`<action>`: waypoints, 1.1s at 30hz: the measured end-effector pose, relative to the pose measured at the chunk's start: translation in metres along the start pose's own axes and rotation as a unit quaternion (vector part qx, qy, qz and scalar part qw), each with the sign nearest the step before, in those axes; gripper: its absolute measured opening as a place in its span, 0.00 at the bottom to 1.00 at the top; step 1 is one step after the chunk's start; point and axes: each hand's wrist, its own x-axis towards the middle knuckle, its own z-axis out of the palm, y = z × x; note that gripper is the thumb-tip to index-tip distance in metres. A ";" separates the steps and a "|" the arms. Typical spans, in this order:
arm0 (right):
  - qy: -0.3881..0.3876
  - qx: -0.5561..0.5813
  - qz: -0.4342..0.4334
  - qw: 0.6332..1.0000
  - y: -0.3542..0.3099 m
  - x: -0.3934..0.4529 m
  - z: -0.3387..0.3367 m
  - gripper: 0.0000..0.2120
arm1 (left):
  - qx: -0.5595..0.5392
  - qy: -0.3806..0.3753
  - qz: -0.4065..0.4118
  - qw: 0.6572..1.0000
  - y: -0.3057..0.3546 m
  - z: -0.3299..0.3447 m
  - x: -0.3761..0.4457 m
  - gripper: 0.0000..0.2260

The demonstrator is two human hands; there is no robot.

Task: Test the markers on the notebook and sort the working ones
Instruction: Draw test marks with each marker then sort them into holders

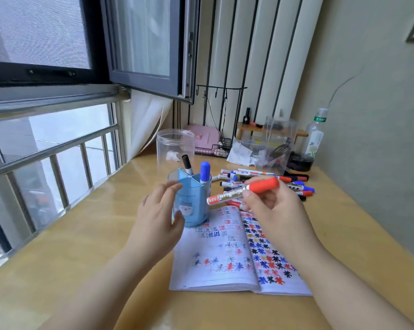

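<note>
Wooden desk (86, 253) by a window. Open notebook (215, 265) lies flat, pages covered in red, blue and black test marks. Right hand (272, 210) pinches a capped red whiteboard marker (242, 191), held level above the notebook's top edge. Left hand (158, 210), fingers spread and relaxed, cups the blue pen holder (191, 201) at the notebook's top-left corner; a black marker (186, 164) and blue marker (205, 172) stand in it. Marker pile (268, 181) lies behind the right hand. Clear jar (175, 146) behind the holder.

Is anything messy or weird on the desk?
Mostly the heap of markers behind the notebook: they lie crisscrossed, pointing every way. A crumpled white paper sits further back by the clear boxes. Nothing looks spilled or broken.
</note>
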 end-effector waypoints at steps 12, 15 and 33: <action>-0.070 -0.254 -0.041 0.964 -0.004 0.071 0.050 0.10 | 0.001 -0.051 -0.036 0.998 0.003 0.007 -0.001 0.25; -0.111 -0.272 -0.023 0.956 0.006 0.076 0.067 0.10 | -0.010 -0.043 -0.024 0.999 0.004 0.010 -0.006 0.21; -0.105 -0.399 0.095 0.906 0.094 0.043 -0.048 0.14 | -0.060 -0.091 0.011 0.994 0.060 0.050 0.012 0.12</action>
